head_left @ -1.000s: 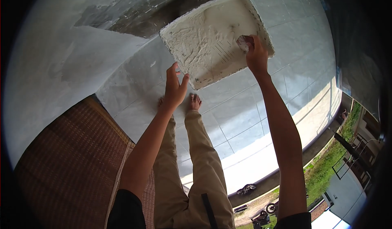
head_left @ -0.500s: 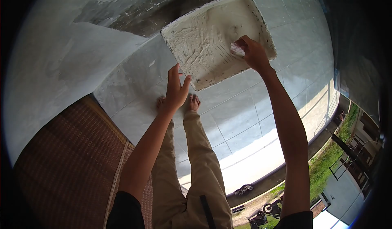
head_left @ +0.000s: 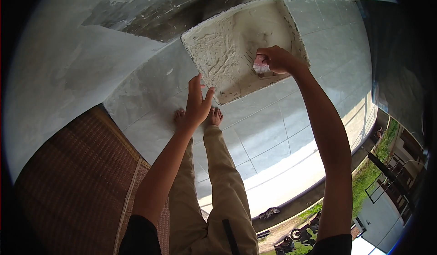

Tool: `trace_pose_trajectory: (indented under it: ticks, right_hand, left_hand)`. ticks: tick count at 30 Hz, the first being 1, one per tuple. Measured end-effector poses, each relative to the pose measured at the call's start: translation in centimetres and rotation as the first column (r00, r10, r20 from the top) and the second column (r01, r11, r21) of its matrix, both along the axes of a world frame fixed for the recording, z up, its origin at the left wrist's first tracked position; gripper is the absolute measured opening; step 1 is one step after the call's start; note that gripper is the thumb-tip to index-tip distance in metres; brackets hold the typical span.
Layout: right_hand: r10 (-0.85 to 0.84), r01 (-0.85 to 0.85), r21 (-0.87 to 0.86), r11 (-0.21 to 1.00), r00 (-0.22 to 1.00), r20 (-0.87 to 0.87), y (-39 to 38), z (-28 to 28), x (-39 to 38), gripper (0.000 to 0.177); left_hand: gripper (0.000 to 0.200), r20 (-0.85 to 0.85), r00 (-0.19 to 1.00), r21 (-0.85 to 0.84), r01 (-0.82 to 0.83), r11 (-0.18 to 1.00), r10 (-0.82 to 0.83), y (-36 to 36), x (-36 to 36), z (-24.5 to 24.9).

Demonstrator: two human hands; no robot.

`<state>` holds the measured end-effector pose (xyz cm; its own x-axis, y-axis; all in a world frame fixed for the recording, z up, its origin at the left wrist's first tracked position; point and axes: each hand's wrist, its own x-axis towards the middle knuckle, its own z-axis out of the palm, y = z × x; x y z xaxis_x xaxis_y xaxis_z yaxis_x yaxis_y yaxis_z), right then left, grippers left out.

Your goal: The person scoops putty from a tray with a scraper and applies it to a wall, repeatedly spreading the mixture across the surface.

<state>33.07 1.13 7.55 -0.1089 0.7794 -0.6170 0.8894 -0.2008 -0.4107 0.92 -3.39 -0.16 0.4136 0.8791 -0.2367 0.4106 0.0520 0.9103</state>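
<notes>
A shallow rectangular tray (head_left: 291, 15), rough and crusted along its rim, holds a layer of off-white paste (head_left: 214, 50). My right hand (head_left: 280, 60) is closed around a small pink-and-white piece (head_left: 261, 65) and presses it down at the paste near the tray's closer side. Its exact kind is not clear, since the fingers cover part of it. Thin line marks show in the paste beside it. At the tray's near left edge is my left hand (head_left: 198, 105), its thumb and fingers spread along the rim; whether it bears any weight cannot be seen.
Grey floor tiles (head_left: 268, 118) lie below, where my feet (head_left: 215, 116) stand. A patchy grey wall (head_left: 68, 68) rises at left, above a brown woven panel (head_left: 77, 177). Beyond a sunlit floor edge (head_left: 291, 173) are grass and a parked motorbike (head_left: 296, 233).
My right hand has shifted slightly down and left in the tray, turning the pink-and-white piece into clearer view. My left hand stays at the rim.
</notes>
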Motion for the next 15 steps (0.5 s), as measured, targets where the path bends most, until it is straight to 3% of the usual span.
trace_pose_trajectory:
  ticks: [15]
  right_hand:
    - [0.187, -0.179, -0.255, 0.95, 0.982, 0.008, 2.7, -0.2, -0.9, 0.028]
  left_hand:
    - [0.058, -0.009, 1.0, -0.047, -0.016, 0.999, 0.016, -0.1, 0.1, 0.8]
